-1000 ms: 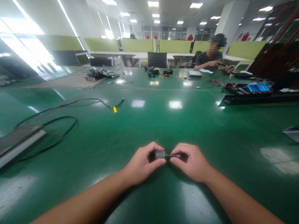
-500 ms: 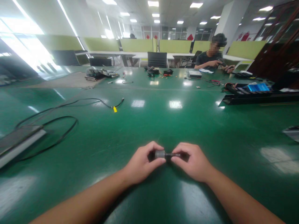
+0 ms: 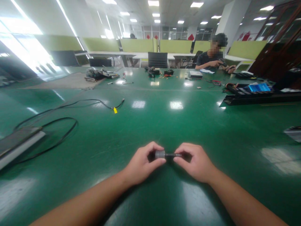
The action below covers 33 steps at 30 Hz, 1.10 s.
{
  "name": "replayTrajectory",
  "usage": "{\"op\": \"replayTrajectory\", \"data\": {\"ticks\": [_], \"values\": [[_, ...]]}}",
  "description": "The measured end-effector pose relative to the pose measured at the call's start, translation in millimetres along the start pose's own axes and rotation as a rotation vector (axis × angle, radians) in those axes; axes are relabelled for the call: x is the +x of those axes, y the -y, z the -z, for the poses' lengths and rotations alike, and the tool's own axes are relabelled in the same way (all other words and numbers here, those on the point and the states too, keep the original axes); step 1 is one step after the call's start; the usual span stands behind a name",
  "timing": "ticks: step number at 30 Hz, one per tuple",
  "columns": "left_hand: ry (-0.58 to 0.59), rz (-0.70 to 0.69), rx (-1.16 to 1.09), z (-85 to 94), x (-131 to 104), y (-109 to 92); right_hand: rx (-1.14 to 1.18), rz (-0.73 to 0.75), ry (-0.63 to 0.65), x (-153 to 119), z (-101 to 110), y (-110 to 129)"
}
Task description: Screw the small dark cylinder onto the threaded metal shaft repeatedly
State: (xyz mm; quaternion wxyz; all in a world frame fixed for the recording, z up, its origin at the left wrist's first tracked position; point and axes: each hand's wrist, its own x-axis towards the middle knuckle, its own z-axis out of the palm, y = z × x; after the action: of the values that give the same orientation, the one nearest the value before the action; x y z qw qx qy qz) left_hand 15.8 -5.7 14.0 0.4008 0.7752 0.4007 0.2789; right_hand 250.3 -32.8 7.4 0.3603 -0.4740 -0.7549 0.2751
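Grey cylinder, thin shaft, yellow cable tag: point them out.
Grey cylinder (image 3: 160, 154), head view: middle of its side.
Thin shaft (image 3: 169, 154), head view: its exposed stretch.
Yellow cable tag (image 3: 115, 110), head view: middle of its face.

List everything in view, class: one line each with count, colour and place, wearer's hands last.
Cylinder: 1, grey, front middle
Rod: 1, dark, right of cylinder
Table: 1, green, foreground
Cable: at least 1, black, left
Tag: 1, yellow, on cable
Flat box: 1, grey, left edge
Small box: 1, pale, far side
Long strip: 1, black, right
Shiny piece: 1, blue, right
Loose parts: many, mixed, far side
Chairs: several, black, beyond table
Partitions: several, green, background
Person: at least 1, dark top, back right
Cabinet: 1, brown, right edge
Pillar: 1, white, back right
Lights: many, white, ceiling
Left hand: 1, bare, holding cylinder
Right hand: 1, bare, on rod
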Motion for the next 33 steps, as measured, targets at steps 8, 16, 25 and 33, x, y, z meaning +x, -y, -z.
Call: {"op": "replayTrajectory", "data": {"ticks": [8, 16, 25, 33], "values": [[-0.007, 0.008, 0.011, 0.2, 0.4, -0.7, -0.019, 0.018, -0.014, -0.3, 1.3, -0.8], [-0.014, 0.007, 0.002, 0.1, 1.0, -1.0, -0.027, 0.012, -0.01, -1.1, 3.0, -0.2], [-0.005, 0.021, -0.02, 0.6, 1.0, -0.8, -0.024, 0.023, -0.014, -1.2, 4.3, -2.1], [-0.011, 0.028, -0.005, 0.7, 1.6, -0.6, -0.027, 0.028, -0.014, -1.3, 4.5, -1.7]]}}
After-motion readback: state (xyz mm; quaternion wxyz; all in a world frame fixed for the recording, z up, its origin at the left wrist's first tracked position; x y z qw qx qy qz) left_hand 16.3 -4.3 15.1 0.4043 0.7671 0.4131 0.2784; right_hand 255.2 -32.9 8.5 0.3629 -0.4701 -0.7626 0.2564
